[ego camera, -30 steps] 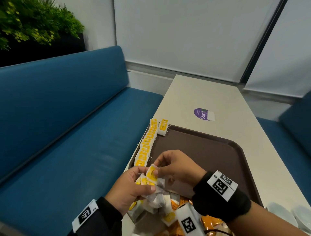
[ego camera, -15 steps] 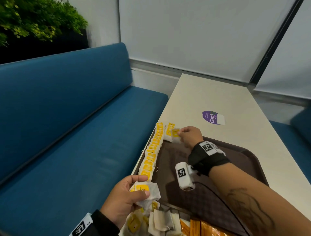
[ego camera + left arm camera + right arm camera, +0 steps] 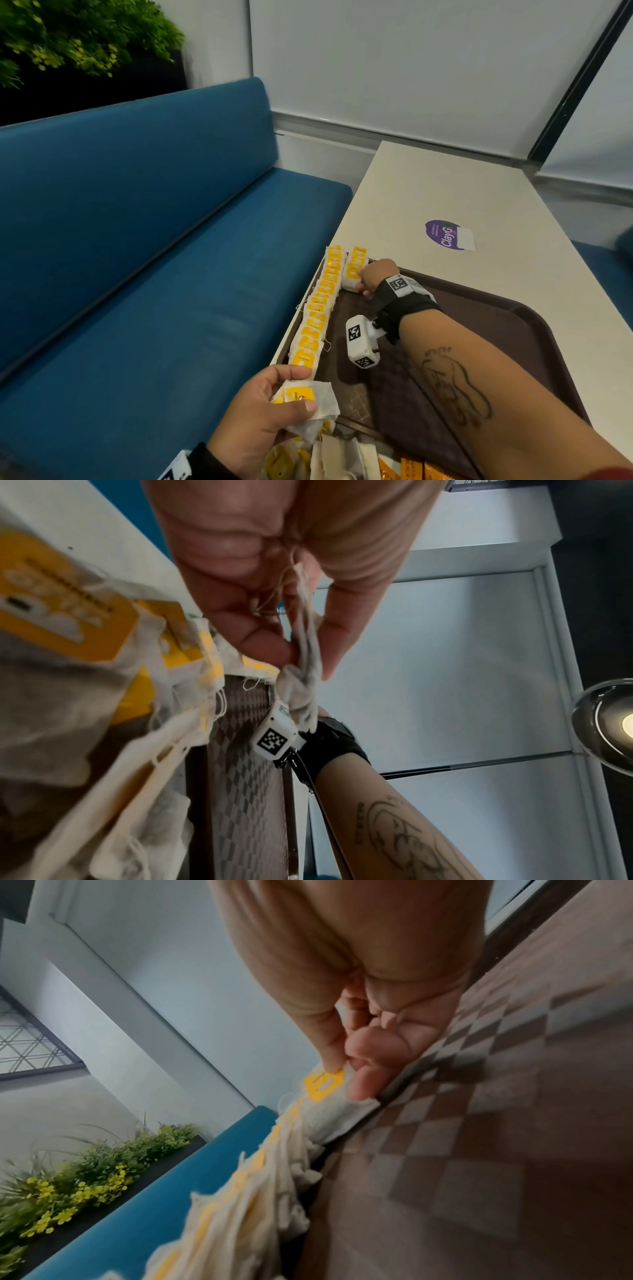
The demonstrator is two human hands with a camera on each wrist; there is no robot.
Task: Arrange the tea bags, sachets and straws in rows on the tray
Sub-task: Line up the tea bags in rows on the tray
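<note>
A bunch of tea bags (image 3: 310, 399) is pinched in the left hand (image 3: 260, 418) at the near left corner of the tray (image 3: 513, 308). A tea bag row (image 3: 320, 308) lies along the left rim. A far tea bag (image 3: 352, 274) is pinched by the right hand (image 3: 375, 274).

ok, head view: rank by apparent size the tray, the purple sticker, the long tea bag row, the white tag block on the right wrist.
1. tray
2. long tea bag row
3-4. purple sticker and white tag block: they look alike; the block is nearer the camera, so unranked.
</note>
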